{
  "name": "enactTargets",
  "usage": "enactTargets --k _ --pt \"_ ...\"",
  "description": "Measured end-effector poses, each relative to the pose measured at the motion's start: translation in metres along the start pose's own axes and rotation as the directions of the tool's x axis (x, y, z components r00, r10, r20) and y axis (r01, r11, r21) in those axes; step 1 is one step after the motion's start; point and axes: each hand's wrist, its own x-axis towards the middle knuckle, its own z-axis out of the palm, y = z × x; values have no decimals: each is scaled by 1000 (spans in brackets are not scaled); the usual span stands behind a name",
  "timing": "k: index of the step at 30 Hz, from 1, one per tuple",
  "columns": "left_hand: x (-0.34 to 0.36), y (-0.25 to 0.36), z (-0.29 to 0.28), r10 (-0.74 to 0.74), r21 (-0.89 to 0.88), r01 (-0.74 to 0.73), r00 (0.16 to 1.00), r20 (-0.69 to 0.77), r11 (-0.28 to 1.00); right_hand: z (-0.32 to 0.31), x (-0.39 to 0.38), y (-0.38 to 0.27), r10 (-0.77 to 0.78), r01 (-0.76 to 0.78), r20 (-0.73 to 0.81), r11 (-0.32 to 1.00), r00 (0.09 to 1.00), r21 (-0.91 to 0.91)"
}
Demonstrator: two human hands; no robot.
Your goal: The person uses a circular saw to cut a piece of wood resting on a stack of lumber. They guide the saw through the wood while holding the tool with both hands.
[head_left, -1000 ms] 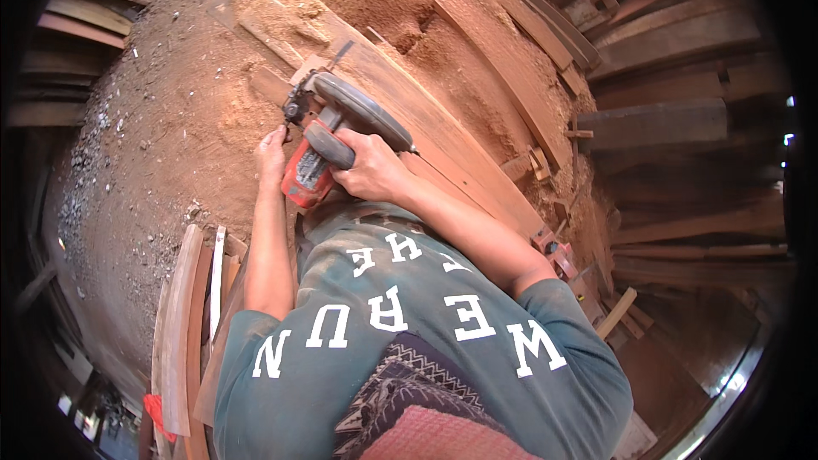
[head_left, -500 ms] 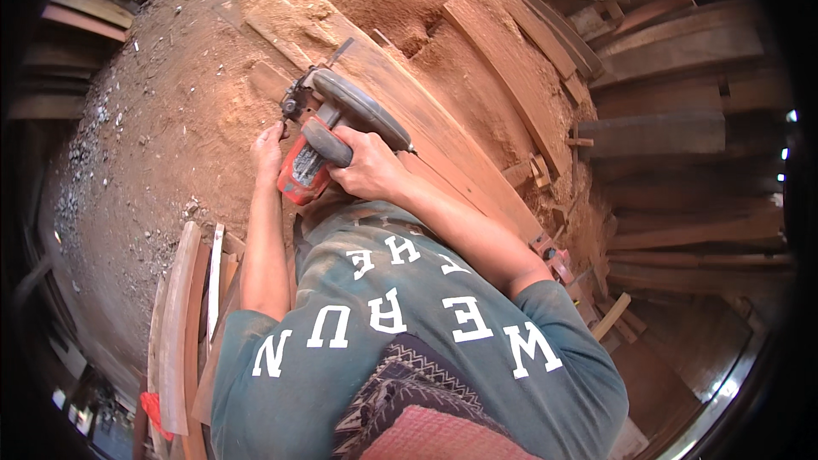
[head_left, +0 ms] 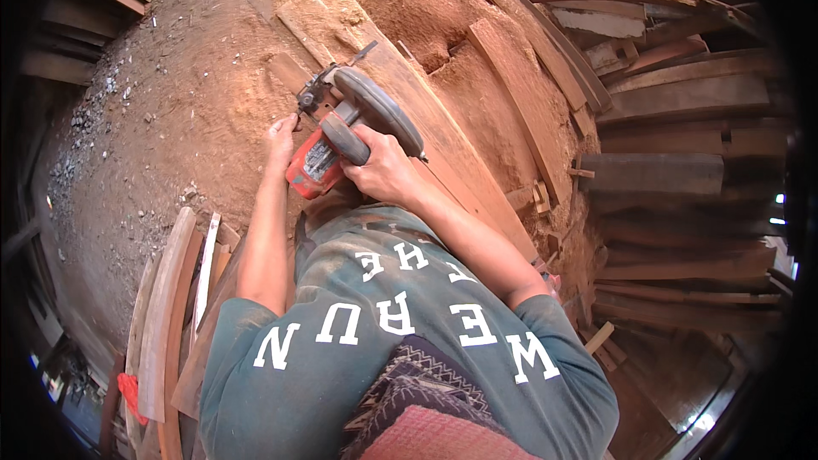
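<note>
Two-handed on circular saw (head_left: 348, 112): closed round black handle (head_left: 342, 137) with right hand (head_left: 382, 165); touching metal fittings (head_left: 308, 101) with left hand (head_left: 279, 140), can't tell if pinching. Likely heavy, rigid; hold by handle.

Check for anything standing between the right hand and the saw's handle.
Nothing visible does: the right hand is wrapped directly around the black handle of the saw. The left hand is at the saw's left side, away from that grip.
</note>
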Motion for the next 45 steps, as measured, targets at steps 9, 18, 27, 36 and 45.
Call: enactTargets --k 9,18,27,36,45 --pt "24 -5 -15 0 43 1 1000 -12 999 6 17 -4 -9 9 7 1000 1000 10" --pt "37 8 -23 -24 50 23 1000 13 998 10 32 -14 -51 51 -13 998 999 19" --pt "56 20 -37 -17 1 17 1000 8 1000 17 58 -19 -87 87 -12 996 996 -13" --pt "106 36 -61 -40 -192 46 999 34 980 31 106 -40 -127 126 -35 991 991 -43" --pt "82 85 -80 -39 -270 64 994 97 961 40 113 -65 -128 126 -23 988 991 -89"
